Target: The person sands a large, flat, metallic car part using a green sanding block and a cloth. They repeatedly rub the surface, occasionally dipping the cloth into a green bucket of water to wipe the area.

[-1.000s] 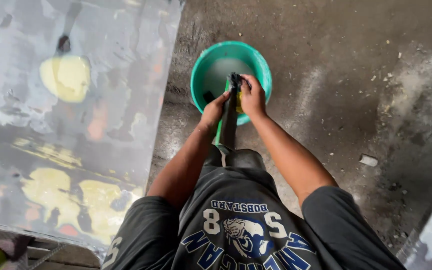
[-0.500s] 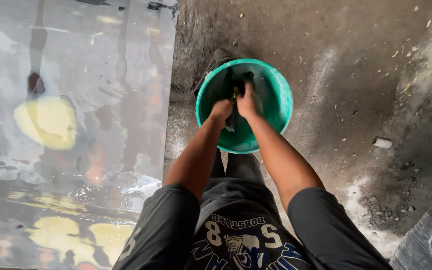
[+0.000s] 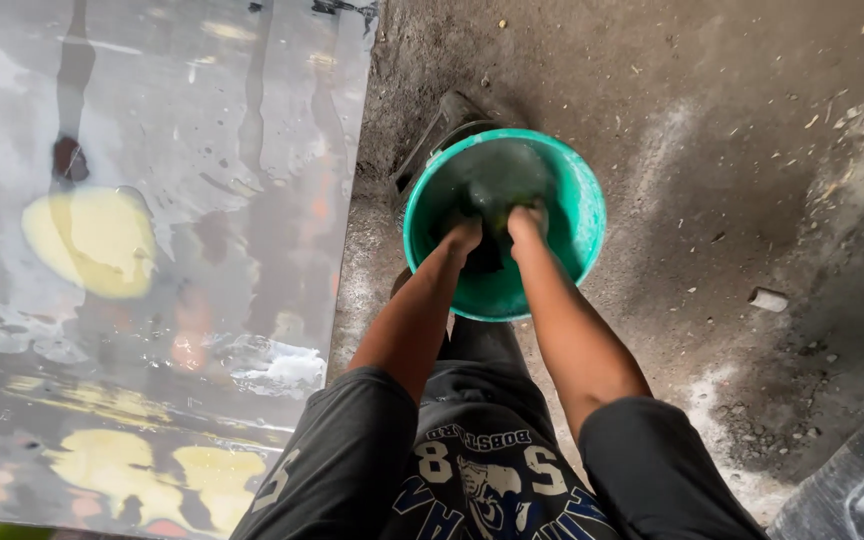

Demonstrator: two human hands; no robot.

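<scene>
Cloth (image 3: 487, 240) — dark, bunched, with a yellow-green patch showing — sits inside the green bucket (image 3: 577, 215), which stands on the dirty concrete floor (image 3: 732, 110) at twelve o'clock from the person's knees. Left hand (image 3: 460, 236) and right hand (image 3: 527, 220) are both closed around the cloth, knuckles up. Judged procedure: keep the bundle low over the bucket centre, squeeze evenly with both hands — runoff then stays inside the rim. At nine o'clock lies a wet glossy sheet (image 3: 152, 250).
</scene>
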